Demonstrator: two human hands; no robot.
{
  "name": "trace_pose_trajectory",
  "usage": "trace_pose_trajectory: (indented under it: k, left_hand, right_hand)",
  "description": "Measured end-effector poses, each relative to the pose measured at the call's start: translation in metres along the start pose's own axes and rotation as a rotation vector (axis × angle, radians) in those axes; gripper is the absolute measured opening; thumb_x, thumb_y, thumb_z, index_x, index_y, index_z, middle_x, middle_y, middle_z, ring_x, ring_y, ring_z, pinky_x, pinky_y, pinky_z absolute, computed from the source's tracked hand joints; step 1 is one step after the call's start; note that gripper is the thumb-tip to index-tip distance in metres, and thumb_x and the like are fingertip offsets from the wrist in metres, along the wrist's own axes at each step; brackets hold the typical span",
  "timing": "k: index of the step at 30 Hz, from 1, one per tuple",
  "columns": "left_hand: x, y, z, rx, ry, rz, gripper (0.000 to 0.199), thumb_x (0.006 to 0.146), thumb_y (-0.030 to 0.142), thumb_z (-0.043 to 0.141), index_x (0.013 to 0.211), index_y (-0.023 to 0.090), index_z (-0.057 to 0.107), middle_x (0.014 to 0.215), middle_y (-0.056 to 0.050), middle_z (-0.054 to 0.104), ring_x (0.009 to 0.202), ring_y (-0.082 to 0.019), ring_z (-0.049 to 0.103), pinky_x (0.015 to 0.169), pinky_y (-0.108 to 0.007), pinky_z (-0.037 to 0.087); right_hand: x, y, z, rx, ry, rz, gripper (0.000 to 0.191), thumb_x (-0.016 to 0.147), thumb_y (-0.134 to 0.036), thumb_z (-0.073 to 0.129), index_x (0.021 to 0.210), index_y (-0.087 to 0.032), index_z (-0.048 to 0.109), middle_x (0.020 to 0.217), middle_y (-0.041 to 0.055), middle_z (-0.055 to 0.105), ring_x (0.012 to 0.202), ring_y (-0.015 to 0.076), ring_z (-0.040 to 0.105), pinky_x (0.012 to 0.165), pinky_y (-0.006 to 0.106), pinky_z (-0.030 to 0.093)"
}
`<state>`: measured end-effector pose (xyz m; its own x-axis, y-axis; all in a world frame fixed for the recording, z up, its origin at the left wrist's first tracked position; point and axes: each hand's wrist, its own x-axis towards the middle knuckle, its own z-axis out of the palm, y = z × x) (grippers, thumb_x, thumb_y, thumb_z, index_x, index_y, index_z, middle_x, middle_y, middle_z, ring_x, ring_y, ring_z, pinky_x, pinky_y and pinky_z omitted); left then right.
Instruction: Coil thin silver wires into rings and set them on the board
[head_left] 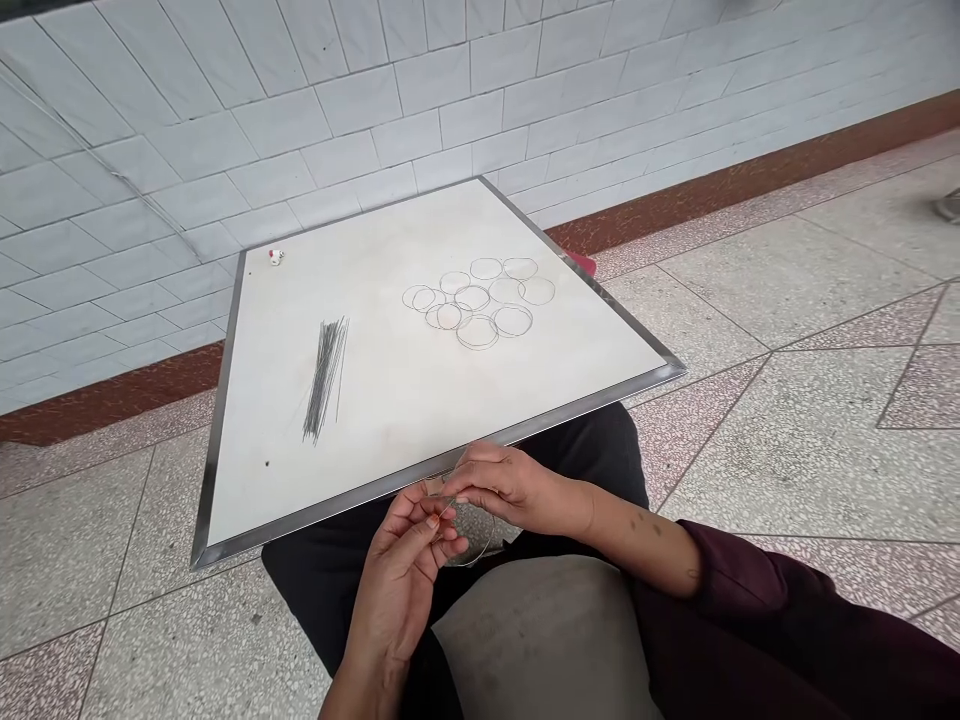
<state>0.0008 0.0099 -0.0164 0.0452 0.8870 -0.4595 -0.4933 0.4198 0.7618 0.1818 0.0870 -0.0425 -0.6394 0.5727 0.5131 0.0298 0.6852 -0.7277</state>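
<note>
Both hands pinch a wire ring over the lap, just near of the board's metal edge: left hand palm-up, fingers closed on it; right hand knuckles-up, fingertips clamped. Open floor lies right.

We find no readable text, label, brand, number or sign on anything in this view.

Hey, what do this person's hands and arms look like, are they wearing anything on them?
Both hands are bare: no gloves or rings visible. The left hand has a bare wrist and forearm running out of frame. The right hand leads to a bare forearm with a few small dark marks, then a dark maroon sleeve pushed up.
</note>
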Motion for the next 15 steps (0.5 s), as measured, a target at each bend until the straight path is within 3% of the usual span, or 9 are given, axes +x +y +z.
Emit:
trace_pose_trajectory:
  k: [6,15]
  left_hand:
    - [-0.0001,-0.0024,-0.0024,0.172,-0.009,0.065,0.017,0.083,0.027,0.073,0.098,0.019,0.072,0.086,-0.002,0.06,0.074,-0.013,0.055,0.067,-0.027,0.054]
    - [0.0033,-0.0053,-0.0069,0.28,-0.024,0.052,0.013,0.084,0.03,0.072,0.089,0.019,0.069,0.082,0.0,0.057,0.07,-0.013,0.055,0.064,-0.028,0.055]
  right_hand:
    - [0.0005,-0.0014,0.0011,-0.063,-0.08,0.041,0.018,0.101,-0.026,0.052,0.114,-0.016,0.06,0.097,0.0075,0.069,0.09,0.0167,0.061,0.081,0.03,0.053]
    - [0.0024,-0.0013,0.0016,-0.077,-0.105,0.002,0.016,0.099,-0.028,0.056,0.11,-0.016,0.059,0.088,0.0041,0.07,0.083,0.0146,0.06,0.079,0.027,0.051]
